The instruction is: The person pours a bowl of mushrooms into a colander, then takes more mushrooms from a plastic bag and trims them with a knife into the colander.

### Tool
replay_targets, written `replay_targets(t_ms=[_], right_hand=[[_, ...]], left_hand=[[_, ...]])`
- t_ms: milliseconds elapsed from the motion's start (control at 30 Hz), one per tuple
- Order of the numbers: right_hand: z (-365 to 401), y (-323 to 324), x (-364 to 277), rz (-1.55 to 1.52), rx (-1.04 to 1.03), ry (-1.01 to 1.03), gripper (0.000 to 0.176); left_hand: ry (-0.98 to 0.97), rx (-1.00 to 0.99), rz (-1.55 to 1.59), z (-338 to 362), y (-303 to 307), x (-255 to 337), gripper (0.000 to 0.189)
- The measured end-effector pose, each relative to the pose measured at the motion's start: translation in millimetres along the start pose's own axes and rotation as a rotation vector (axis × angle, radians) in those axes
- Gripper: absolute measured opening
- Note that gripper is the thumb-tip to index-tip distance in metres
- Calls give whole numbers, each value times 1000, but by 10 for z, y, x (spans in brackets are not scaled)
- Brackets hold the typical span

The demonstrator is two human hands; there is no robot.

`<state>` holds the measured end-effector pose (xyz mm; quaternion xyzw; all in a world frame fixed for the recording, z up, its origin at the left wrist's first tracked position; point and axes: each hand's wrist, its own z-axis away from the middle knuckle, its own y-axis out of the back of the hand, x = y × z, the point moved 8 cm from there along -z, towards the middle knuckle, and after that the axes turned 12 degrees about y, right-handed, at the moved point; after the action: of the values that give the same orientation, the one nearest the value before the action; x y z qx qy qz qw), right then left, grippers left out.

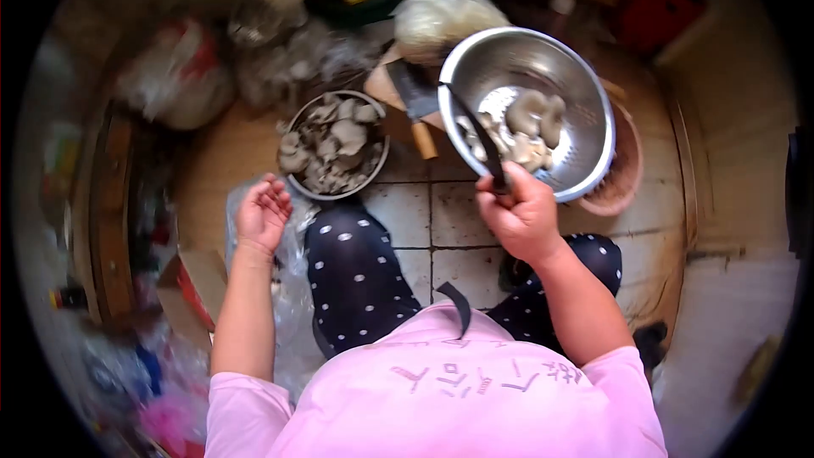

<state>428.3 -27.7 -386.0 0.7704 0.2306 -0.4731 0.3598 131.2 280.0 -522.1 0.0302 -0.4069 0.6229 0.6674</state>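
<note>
My right hand [521, 212] is closed round the lower end of a narrow, dark, slightly curved knife [476, 127]. Its blade points up and to the left, in front of a steel colander bowl [585, 178]. Several oyster mushrooms [530, 119] lie inside that bowl. My left hand [264, 214] is turned palm up with loosely curled fingers and nothing visible in it. Just beyond it stands a round, pale-rimmed bowl [387, 157], heaped with grey oyster mushrooms [343, 136].
A cleaver [415, 97] with a wooden handle lies between the bowls. Behind are a tied plastic bag [445, 17] and other bags. A pinkish basin [627, 174] sits partly under the steel bowl. Tiles [403, 203] cover the floor; a cardboard box [191, 293] is at left.
</note>
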Motion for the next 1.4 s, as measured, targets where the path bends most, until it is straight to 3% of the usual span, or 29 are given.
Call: replay_targets(t_ms=[167,267,400,500,567,700,767,800,867,933,1000,1033,1100,1233,1333,1400], right_hand=[[70,-212,253,55,-85,-152,7],[159,-262,308,31,-103,-236,8],[244,-316,352,-26,-120,-328,10],[248,-380,447,-18,-121,-374,12],[243,-478,527,-12,-150,-390,12],[308,-666,731,63,-241,-429,9],[317,-748,804,95,-285,-410,8],[312,-790,818,125,-311,-385,7],[293,-865,826,123,-325,-406,7],[268,-926,806,122,-335,-424,7],[274,-971,814,105,-333,-480,8],[290,-988,841,106,-340,-483,8],[289,-1018,865,142,-378,-429,8],[272,-1081,870,155,-423,-407,8],[257,-1137,847,144,-445,-412,9],[254,-1145,846,198,-481,-356,11]], left_hand=[[137,294,184,-3,1382,-1010,17],[187,401,260,68,1641,-1448,21],[132,556,100,141,1788,-1500,22],[55,612,-107,23,2125,-1490,16],[-226,880,-200,147,2449,-1286,12],[-367,1096,-10,215,3326,-1291,12],[-138,1001,-179,132,3416,-1372,20],[-130,1012,-176,91,3553,-1497,20],[207,743,-678,-247,3611,-1899,33],[148,681,-710,-167,3023,-1998,42],[320,615,-397,-81,2618,-2247,44],[326,618,-393,-78,2578,-2354,44],[304,529,-680,-90,2373,-2410,44],[431,441,-565,3,2212,-2356,46],[263,487,-775,-103,2541,-2367,58],[53,561,-1137,11,2409,-2131,74]])
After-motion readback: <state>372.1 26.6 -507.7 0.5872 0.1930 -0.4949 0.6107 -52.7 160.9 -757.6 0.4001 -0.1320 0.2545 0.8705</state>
